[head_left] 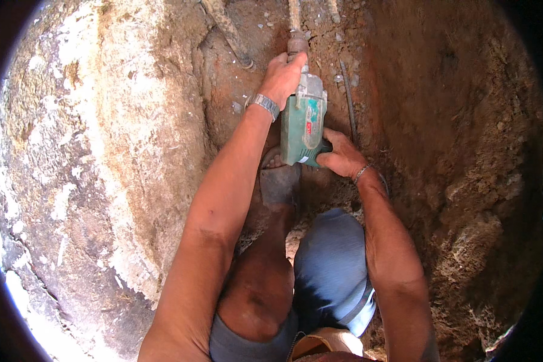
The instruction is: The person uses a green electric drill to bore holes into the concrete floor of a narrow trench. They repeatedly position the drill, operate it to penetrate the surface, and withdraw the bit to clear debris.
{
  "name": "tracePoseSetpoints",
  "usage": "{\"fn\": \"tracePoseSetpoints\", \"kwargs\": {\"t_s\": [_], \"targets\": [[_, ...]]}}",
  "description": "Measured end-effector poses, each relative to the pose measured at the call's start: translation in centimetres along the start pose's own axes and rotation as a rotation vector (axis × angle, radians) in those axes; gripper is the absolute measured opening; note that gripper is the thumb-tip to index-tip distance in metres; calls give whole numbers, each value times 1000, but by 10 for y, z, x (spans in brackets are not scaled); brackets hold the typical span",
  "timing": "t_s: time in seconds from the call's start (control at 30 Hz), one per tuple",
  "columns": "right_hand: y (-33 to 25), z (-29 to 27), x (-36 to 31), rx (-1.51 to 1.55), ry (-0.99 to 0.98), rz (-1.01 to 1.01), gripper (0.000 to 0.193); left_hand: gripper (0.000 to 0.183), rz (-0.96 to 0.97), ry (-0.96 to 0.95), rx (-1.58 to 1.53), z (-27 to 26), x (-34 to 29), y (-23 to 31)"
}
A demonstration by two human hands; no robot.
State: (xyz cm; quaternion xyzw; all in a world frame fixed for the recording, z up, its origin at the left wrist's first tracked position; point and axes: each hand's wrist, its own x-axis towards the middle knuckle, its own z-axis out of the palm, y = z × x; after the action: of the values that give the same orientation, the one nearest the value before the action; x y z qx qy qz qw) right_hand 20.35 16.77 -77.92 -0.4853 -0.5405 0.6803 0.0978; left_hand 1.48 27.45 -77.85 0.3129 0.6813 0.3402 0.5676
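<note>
The left hand (pixel 282 78) has its fingers wrapped around the front end of a green power drill (pixel 303 123); the right hand's (pixel 342 155) fingers curl around its rear handle (pixel 312 158), their tips partly hidden. Both arms extend forward, the left nearly straight. The drill is held over the dirt ground (pixel 262 51), just beyond the sandalled foot (pixel 280 187), long axis nearly fore-and-aft, bit (pixel 294 15) pointing away from the person.
</note>
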Motion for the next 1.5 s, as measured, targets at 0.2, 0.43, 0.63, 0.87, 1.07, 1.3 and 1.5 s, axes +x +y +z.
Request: {"fn": "tracePoseSetpoints", "kwargs": {"t_s": [0.2, 0.43, 0.63, 0.87, 1.07, 1.3, 1.5], "targets": [[5, 14, -9, -301, 102, -143, 64, 41, -29, 21, 51, -6, 3, -3], [4, 28, -4, -520, 356, -120, 54, 43, 9, 17, -71, 1, 12, 2], [7, 38, -8, -542, 414, -135, 53, 39, -20, 12, -61, 0, 13, -2], [17, 32, -11, -584, 432, -203, 54, 40, -42, 2, -84, 6, 17, -8], [14, 30, -6, -627, 438, -154, 55, 39, -6, 5, -127, 6, 32, -21], [13, 33, -6, -623, 472, -197, 53, 30, 4, -187, -254, -9, 15, -28], [16, 32, -3, -658, 491, -214, 52, 31, -89, -179, -256, 0, -13, -17]]}}
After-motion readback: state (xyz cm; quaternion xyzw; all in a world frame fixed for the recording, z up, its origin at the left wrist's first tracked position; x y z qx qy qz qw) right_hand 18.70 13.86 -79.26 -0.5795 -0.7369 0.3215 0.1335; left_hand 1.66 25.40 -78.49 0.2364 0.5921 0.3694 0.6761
